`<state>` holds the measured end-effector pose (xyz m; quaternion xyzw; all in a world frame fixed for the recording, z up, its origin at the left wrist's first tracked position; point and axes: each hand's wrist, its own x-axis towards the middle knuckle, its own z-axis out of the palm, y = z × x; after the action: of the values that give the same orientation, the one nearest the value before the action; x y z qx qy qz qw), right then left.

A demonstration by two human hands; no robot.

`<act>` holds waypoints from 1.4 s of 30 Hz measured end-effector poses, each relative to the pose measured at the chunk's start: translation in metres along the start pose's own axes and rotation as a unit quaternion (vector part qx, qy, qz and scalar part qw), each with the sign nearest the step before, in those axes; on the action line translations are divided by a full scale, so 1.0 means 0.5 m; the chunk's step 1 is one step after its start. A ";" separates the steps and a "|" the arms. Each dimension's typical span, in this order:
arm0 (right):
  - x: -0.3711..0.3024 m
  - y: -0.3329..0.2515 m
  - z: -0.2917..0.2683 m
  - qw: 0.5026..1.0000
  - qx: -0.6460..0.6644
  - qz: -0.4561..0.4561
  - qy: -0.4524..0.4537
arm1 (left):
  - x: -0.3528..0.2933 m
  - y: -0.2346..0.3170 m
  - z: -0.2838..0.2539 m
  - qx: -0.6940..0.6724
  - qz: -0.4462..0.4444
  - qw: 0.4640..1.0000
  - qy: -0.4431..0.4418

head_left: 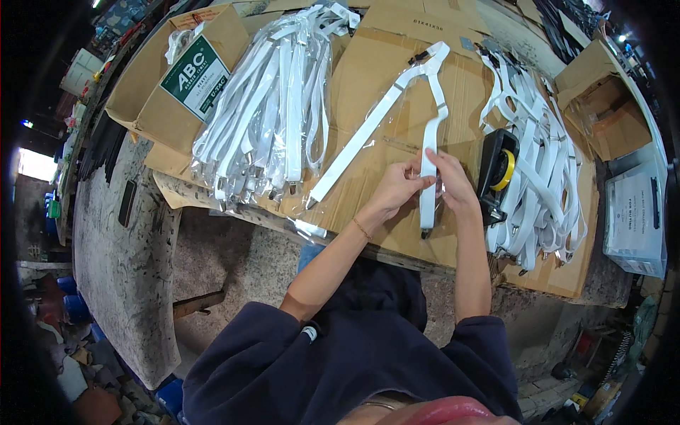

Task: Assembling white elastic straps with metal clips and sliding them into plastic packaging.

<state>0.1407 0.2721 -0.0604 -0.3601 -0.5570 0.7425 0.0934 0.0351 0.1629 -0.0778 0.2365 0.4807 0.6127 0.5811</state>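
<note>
A pair of white elastic suspenders (360, 143) lies spread in a Y shape on the cardboard, its joined end with a dark clip pointing away from me. My left hand (398, 187) pinches the right-hand strap from its left side, near the lower end. Fingers of my right hand (454, 181) close on the same strap from the other side, slightly higher. Below both hands the strap end (427, 212) hangs toward the table edge with a dark clip at its tip. Clear plastic film shows around the suspenders; whether it encloses them I cannot tell.
Right of my hands stands a black tape dispenser (489, 159) with a yellow core, beside a loose pile of white suspenders (542, 177). Bagged suspenders (273, 106) are heaped at left, against an open carton (145, 92). A plastic bin (632, 212) sits far right.
</note>
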 end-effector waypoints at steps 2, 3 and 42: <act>0.007 -0.026 0.017 0.978 0.154 -0.036 0.138 | -0.004 0.003 0.018 -0.020 0.004 1.000 -0.002; 0.037 0.000 -0.012 0.974 0.142 -0.066 0.162 | -0.003 0.005 0.027 -0.001 -0.013 1.000 0.017; 0.258 -0.028 -0.104 0.932 0.305 -0.112 0.158 | 0.157 -0.022 -0.022 0.113 0.022 0.993 0.040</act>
<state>0.0771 0.3865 -0.1094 -0.3624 -0.3187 0.7946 0.3684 0.0145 0.2318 -0.1133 0.2860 0.5643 0.5760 0.5177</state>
